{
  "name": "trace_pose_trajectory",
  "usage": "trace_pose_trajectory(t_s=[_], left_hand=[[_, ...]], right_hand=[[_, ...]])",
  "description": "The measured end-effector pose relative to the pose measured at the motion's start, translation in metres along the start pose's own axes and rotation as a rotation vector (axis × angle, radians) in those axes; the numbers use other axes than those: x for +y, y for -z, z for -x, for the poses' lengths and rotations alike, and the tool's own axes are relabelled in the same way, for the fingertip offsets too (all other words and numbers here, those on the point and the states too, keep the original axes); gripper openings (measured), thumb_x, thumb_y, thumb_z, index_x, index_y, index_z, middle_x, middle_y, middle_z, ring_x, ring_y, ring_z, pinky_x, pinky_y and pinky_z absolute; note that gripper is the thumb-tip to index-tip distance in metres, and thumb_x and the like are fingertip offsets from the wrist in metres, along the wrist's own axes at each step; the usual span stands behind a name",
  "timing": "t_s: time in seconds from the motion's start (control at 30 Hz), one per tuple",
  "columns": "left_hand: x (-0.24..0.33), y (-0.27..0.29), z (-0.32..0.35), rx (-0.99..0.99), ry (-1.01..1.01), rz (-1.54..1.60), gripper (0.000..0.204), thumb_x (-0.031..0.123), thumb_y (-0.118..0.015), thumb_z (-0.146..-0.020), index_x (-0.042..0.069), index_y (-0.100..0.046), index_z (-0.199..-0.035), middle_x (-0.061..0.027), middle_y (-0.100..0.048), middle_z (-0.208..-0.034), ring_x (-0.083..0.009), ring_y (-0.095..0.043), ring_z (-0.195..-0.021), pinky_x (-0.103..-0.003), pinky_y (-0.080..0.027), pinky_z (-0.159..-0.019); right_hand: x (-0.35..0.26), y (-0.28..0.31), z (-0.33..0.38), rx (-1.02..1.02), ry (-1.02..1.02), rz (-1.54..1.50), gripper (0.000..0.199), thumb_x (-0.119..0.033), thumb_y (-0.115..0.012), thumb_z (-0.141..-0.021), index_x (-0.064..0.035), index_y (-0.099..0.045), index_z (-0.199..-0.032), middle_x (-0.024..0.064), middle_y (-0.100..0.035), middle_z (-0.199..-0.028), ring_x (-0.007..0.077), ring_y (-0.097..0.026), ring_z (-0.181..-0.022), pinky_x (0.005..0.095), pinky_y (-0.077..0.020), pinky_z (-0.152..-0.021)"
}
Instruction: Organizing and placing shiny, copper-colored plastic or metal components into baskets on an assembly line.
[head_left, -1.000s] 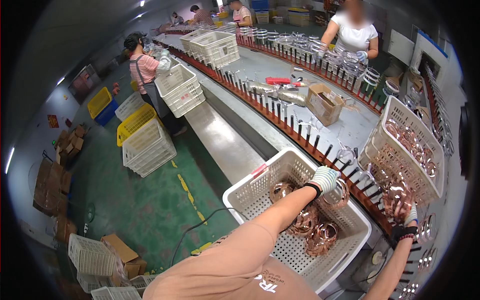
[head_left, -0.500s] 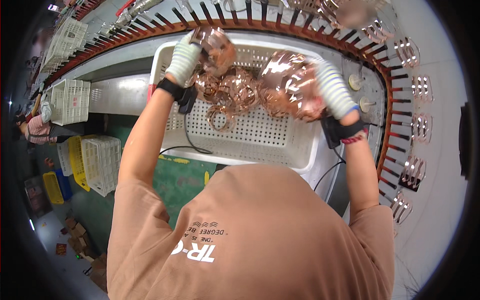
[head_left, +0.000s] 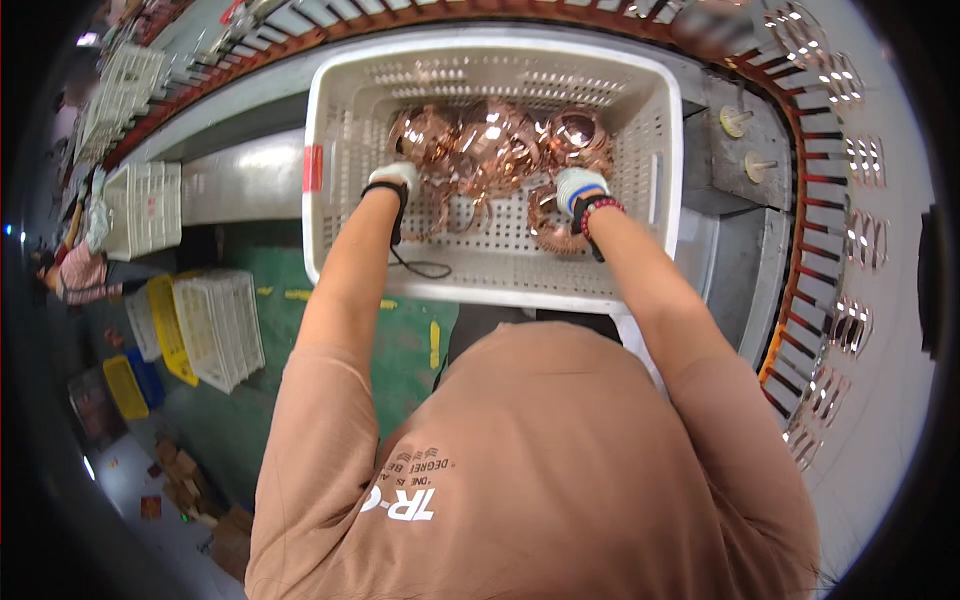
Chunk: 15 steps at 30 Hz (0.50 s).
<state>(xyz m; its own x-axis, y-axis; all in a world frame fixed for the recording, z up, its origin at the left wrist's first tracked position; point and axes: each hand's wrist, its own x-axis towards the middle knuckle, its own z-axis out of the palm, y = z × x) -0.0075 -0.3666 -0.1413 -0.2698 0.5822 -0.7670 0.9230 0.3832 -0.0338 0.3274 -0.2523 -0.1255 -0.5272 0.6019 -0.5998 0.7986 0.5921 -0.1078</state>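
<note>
Left gloved hand [head_left: 395, 175] and right gloved hand [head_left: 580, 186] inside white perforated crate [head_left: 480, 293], at shiny copper-coloured pieces [head_left: 493, 140], grip unclear, black-pegged rail [head_left: 798, 210] at right, stacked white crates [head_left: 218, 325] left on green floor [head_left: 330, 318]

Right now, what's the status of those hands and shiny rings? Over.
Left hand and right hand inside white basket, among copper-coloured rings. Grips unclear. Possible snag: dark cable at basket's near side.

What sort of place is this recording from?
Probably a factory workshop: a long brown rail lined with black pegs, stacked plastic crates and a white perforated basket holding shiny copper-coloured rings suggest it.
</note>
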Motion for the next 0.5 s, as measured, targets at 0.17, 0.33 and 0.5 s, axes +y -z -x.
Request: trace_pose_trajectory(t_s=[0.17,0.33,0.5], left_hand=[[-0.064,-0.043,-0.025,0.213,0.054,-0.039,0.038,0.028,-0.066,-0.082,0.008,-0.074,-0.114,-0.0167,-0.069,-0.123,-0.0329,-0.067,-0.115,-0.044,-0.054,-0.095],[0.006,0.073,0.034,0.208,-0.255,-0.129,0.040,0.042,-0.061,-0.091,0.011,-0.074,-0.112,-0.0186,-0.070,-0.118,-0.0337,-0.067,-0.112,-0.041,-0.053,-0.094],[0.028,0.200,0.066,0.240,-0.764,0.720,0.055,0.051,-0.062,-0.096,0.002,-0.068,-0.119,-0.0125,-0.073,-0.109,-0.0206,-0.066,-0.106,-0.038,-0.054,-0.087]], right_hand=[[-0.048,-0.007,0.013,0.004,0.013,-0.010,0.028,-0.022,-0.062,-0.085,-0.0072,-0.075,-0.105,0.0174,-0.073,-0.108,0.0352,-0.071,-0.100,0.0452,-0.0570,-0.084],[-0.034,0.043,0.061,0.158,-0.094,-0.191,0.030,-0.020,-0.055,-0.090,-0.0073,-0.071,-0.111,0.0207,-0.072,-0.109,0.0373,-0.069,-0.102,0.0479,-0.0547,-0.089],[-0.046,0.063,0.158,0.419,-0.163,-0.331,0.039,-0.034,-0.056,-0.094,-0.0094,-0.064,-0.122,0.0199,-0.068,-0.117,0.0360,-0.065,-0.109,0.0478,-0.0505,-0.094]])
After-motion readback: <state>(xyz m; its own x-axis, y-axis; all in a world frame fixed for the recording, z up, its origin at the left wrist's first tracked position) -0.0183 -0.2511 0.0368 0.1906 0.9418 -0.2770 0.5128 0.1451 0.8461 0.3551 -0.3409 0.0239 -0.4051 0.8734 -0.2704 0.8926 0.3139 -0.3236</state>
